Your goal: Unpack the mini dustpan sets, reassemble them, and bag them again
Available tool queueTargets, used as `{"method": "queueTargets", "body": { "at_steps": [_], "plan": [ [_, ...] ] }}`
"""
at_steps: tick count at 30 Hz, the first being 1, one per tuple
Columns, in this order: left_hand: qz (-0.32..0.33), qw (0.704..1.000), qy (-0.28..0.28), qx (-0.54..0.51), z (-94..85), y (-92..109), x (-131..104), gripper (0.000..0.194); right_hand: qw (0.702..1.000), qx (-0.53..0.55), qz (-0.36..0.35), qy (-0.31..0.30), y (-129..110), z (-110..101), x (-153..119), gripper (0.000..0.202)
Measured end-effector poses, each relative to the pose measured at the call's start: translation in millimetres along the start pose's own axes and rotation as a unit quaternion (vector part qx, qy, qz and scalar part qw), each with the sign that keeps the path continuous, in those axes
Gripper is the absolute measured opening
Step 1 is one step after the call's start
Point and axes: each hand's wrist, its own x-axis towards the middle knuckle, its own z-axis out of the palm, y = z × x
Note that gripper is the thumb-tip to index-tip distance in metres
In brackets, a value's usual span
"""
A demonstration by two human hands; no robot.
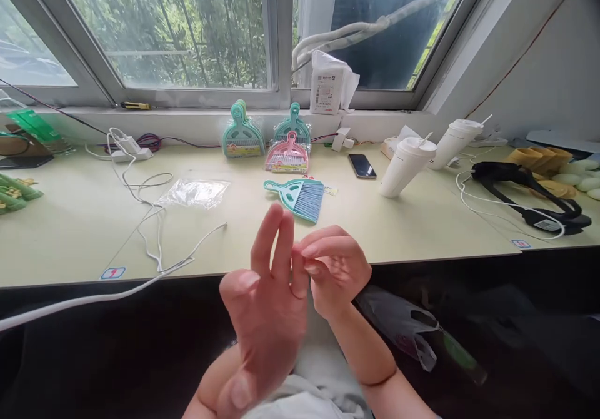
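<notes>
My left hand (269, 300) is raised in front of the desk's edge with its palm toward me. Two of its fingers point upward, apart from the thumb, and it holds nothing. The thumb and fingertips of my right hand (340, 266) pinch an outer finger of the left hand. Just beyond the hands, a green mini dustpan with its brush (300, 199) lies on the desk, untouched. Behind it stand a packaged pink dustpan set (288, 155) and wrapped green dustpan sets (242, 132) against the wall.
A crumpled clear plastic wrapper (194, 192) and white cables (157, 231) lie to the left. Toward the right are a phone (362, 166), two white cups with straws (407, 166) and a black strap-like frame (525, 197). A plastic bag (403, 322) is below the desk.
</notes>
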Motion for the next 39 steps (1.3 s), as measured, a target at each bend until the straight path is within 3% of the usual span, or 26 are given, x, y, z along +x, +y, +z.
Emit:
{"method": "queueTargets", "body": {
  "at_steps": [2,4,7,12,22,29,39],
  "plan": [
    [0.000,1.000,0.005,-0.024,-2.3,13.7,-4.5,0.092,1.000,-0.004,-0.021,-0.002,-10.1,1.9,-6.8,0.016],
    [-0.015,0.992,0.058,-0.114,-5.0,26.5,-7.6,0.080,0.999,-0.003,-0.048,-0.014,-19.0,2.4,-9.5,0.014],
    [-0.058,0.947,0.120,-0.292,-10.1,42.7,-10.7,0.054,0.995,0.001,-0.100,-0.026,-32.0,2.1,-10.2,0.012],
    [-0.044,0.871,0.093,-0.480,-17.5,53.6,-16.3,0.038,0.988,-0.015,-0.150,-0.013,-47.6,1.9,-13.5,0.010],
    [-0.068,0.898,0.091,-0.425,-21.1,50.7,-25.5,0.040,0.989,0.000,-0.146,-0.028,-57.6,-2.1,-16.2,0.003],
    [-0.099,0.915,0.081,-0.384,-18.5,43.7,-28.1,0.049,0.988,-0.015,-0.151,-0.003,-52.1,-0.3,-16.2,0.007],
    [-0.095,0.904,0.057,-0.414,-17.3,41.8,-27.1,0.047,0.988,-0.057,-0.144,0.007,-45.3,-1.6,-19.3,0.008]
  ]
}}
